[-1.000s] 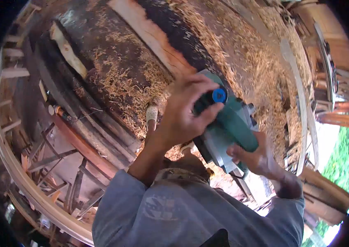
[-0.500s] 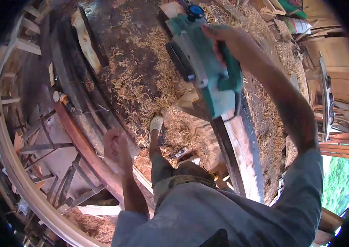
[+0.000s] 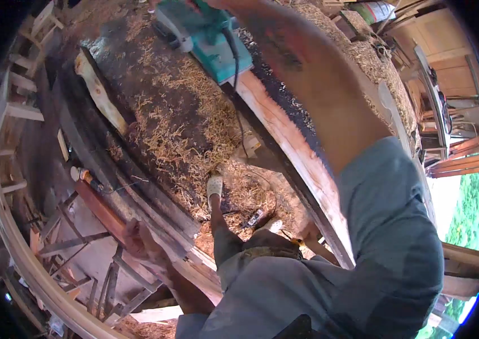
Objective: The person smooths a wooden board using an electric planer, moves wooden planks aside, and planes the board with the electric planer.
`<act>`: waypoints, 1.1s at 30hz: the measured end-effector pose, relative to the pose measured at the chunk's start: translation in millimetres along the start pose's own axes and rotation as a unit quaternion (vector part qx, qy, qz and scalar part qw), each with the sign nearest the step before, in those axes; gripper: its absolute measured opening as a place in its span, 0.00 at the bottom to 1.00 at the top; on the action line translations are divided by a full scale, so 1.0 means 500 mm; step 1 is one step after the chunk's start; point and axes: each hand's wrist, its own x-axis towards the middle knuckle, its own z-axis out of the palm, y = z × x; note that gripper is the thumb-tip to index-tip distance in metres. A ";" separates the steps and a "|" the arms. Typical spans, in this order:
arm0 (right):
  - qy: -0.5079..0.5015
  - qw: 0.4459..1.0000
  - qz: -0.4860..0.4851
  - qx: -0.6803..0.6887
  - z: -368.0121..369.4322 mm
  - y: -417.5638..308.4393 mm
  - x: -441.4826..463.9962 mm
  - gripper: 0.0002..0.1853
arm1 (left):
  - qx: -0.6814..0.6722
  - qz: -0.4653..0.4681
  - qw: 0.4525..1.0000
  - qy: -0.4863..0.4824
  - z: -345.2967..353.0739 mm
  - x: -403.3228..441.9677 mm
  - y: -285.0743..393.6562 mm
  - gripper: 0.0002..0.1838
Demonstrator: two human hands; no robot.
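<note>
Board [image 3: 296,148]: largest piece here; long axis runs from its near end beside the person's legs up and away to the left. Far end hidden behind the planer or out of view. Pale, pinkish-brown wavy grain on top, dark face down the left edge, blackish strip along the right edge.
Reddish beam [image 3: 99,208]: well off the board's left edge, lower left, bare legs of a frame under it.
Right forearm [image 3: 318,79]: reaches across the board's right edge toward the planer.
Planer [image 3: 211,53]: sits at the far part of the board, rear end facing the near end, long axis roughly in line with the board's, front partly overhanging the left edge. Teal body, greyish metal at the left side, a bit blurred. Top cut by the frame.
Right hand [image 3: 221,4]: nearer one by far, at the planer's upper side; planer lies directly below and beside it. Mostly out of frame, so can't tell how far the fingers close or whether they grip.
Left hand [image 3: 144,242]: well apart from planer and board, over the reddish beam; contact can't be told. Fingers loosely curled, partly open, nothing visible in them.
Cord [image 3: 235,53]: thin, dark, trails from the planer's rear over the board's left edge toward the shavings [image 3: 177,113].
</note>
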 end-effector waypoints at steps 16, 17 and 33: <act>0.175 0.978 -0.008 0.110 0.080 0.232 -0.838 0.27 | -0.083 0.342 0.804 -0.479 0.400 -0.283 0.420 0.28; 0.200 0.969 0.026 0.142 0.089 0.243 -0.957 0.29 | -0.096 0.350 0.781 -0.508 0.412 -0.352 0.444 0.28; 0.147 0.758 0.591 0.232 0.185 0.428 -2.266 0.25 | -0.265 0.211 0.281 -0.898 0.269 -1.581 0.518 0.12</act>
